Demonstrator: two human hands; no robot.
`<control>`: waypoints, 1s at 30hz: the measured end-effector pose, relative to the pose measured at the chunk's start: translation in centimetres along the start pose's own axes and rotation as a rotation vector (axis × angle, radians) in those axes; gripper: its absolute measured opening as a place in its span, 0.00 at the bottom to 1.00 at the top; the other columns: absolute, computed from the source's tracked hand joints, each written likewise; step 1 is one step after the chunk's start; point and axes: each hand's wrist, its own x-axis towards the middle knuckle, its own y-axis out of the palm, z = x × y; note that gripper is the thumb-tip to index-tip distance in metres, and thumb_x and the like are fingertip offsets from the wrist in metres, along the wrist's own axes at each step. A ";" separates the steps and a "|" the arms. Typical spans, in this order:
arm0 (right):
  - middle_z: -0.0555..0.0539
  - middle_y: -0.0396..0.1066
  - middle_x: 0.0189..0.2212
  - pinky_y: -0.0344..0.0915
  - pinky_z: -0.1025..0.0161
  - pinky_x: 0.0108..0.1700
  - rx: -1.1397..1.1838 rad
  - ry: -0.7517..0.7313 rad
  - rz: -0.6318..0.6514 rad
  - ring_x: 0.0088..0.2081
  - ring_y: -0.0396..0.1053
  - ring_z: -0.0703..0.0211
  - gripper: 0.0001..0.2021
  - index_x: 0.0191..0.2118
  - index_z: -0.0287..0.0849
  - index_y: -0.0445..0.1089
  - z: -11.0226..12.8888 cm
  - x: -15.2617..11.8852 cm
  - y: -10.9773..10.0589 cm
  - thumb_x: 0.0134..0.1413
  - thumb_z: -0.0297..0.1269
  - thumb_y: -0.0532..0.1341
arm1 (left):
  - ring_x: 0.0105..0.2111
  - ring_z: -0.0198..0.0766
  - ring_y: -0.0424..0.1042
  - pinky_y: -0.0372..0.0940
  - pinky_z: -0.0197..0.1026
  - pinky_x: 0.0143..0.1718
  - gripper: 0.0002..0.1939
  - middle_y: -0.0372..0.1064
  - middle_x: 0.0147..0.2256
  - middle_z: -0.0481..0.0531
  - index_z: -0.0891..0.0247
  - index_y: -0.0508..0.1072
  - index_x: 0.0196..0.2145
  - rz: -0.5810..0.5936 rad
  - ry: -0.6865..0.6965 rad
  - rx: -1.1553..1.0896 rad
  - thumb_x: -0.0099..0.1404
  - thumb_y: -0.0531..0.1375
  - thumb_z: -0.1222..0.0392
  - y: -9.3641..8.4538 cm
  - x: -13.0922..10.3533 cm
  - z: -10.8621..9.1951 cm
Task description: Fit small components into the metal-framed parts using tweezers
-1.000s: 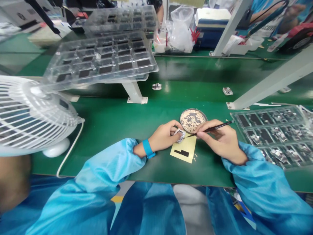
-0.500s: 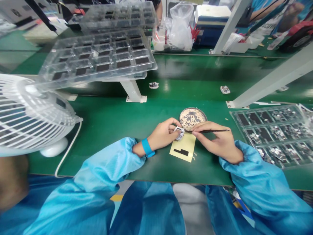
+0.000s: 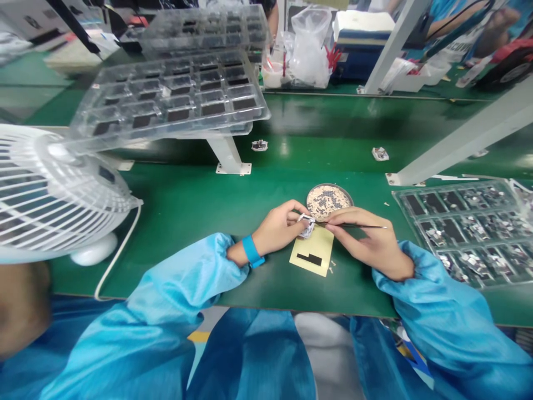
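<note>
My left hand [image 3: 280, 225], with a blue band at the wrist, pinches a small white plastic part [image 3: 307, 226] with dark bits inside. Across from it, my right hand [image 3: 363, 236] is closed on thin dark tweezers [image 3: 361, 225], whose tip reaches the white part. Fingers hide some of both. Just beneath lies a yellow paper sheet [image 3: 300, 265] bearing black strips [image 3: 308, 259]. Behind the hands sits a round dish [image 3: 328, 201] of tiny beige and dark pieces.
At right, a clear tray [image 3: 470, 233] holds many white parts. Stacked clear trays [image 3: 170, 114] rest on a raised shelf at left, above a white fan [image 3: 62, 194]. Loose white parts [image 3: 380, 154] lie near the slanted post [image 3: 462, 130]. Other people are at the far side.
The tweezers have tilted slightly, their rear end a little lower and turned. Both hands keep nearly the same place; the view has shifted slightly.
</note>
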 end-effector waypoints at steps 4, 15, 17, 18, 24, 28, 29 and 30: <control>0.45 0.77 0.41 0.74 0.52 0.48 0.026 -0.001 -0.066 0.44 0.76 0.51 0.13 0.44 0.46 0.75 0.5 0.0 -0.1 0.55 0.23 0.67 | 0.27 0.36 0.77 0.73 0.38 0.29 0.12 0.78 0.30 0.54 0.67 0.71 0.42 -0.013 0.002 -0.120 0.63 0.65 0.59 0.0 0.1 -0.4; 0.47 0.77 0.39 0.73 0.50 0.48 0.083 0.117 -0.109 0.43 0.76 0.50 0.12 0.43 0.47 0.74 0.0 -0.3 0.2 0.54 0.25 0.69 | 0.32 0.38 0.79 0.74 0.39 0.36 0.16 0.80 0.35 0.56 0.68 0.74 0.43 -0.057 0.089 -0.169 0.63 0.67 0.55 0.0 -0.1 -0.3; 0.47 0.77 0.39 0.73 0.50 0.48 0.085 0.107 -0.103 0.43 0.76 0.51 0.13 0.43 0.47 0.74 0.0 -0.3 0.2 0.54 0.25 0.69 | 0.32 0.38 0.79 0.74 0.39 0.36 0.16 0.80 0.34 0.56 0.67 0.74 0.42 -0.071 0.095 -0.169 0.62 0.68 0.55 0.0 -0.1 -0.3; 0.47 0.77 0.39 0.73 0.50 0.48 0.082 0.101 -0.098 0.43 0.76 0.51 0.13 0.43 0.46 0.74 0.0 -0.3 0.2 0.54 0.25 0.69 | 0.32 0.38 0.79 0.73 0.38 0.35 0.16 0.80 0.34 0.56 0.67 0.74 0.42 -0.079 0.098 -0.170 0.62 0.68 0.54 0.0 -0.1 -0.3; 0.46 0.77 0.40 0.74 0.51 0.49 0.062 0.075 -0.084 0.44 0.76 0.51 0.12 0.44 0.46 0.74 0.0 -0.4 0.3 0.55 0.25 0.69 | 0.30 0.37 0.79 0.72 0.36 0.32 0.17 0.81 0.34 0.56 0.67 0.74 0.41 -0.112 0.101 -0.164 0.60 0.69 0.53 0.0 -0.2 -0.7; 0.46 0.77 0.40 0.74 0.51 0.49 0.050 0.062 -0.072 0.43 0.76 0.51 0.12 0.43 0.46 0.74 0.0 -0.4 0.3 0.55 0.26 0.69 | 0.26 0.34 0.77 0.70 0.34 0.27 0.16 0.80 0.32 0.55 0.67 0.74 0.39 -0.125 0.094 -0.144 0.60 0.69 0.53 0.1 -0.4 -1.1; 0.46 0.77 0.40 0.74 0.51 0.49 0.051 0.061 -0.070 0.43 0.76 0.51 0.12 0.43 0.45 0.74 -0.1 -0.4 0.3 0.55 0.26 0.69 | 0.25 0.34 0.76 0.70 0.34 0.26 0.16 0.80 0.31 0.55 0.67 0.74 0.39 -0.127 0.092 -0.139 0.60 0.69 0.53 0.1 -0.4 -1.2; 0.46 0.77 0.40 0.74 0.51 0.49 0.055 0.063 -0.071 0.44 0.76 0.51 0.12 0.43 0.45 0.74 -0.1 -0.4 0.4 0.55 0.26 0.69 | 0.24 0.33 0.76 0.69 0.33 0.25 0.16 0.80 0.31 0.55 0.67 0.74 0.39 -0.129 0.092 -0.137 0.60 0.69 0.53 0.1 -0.4 -1.3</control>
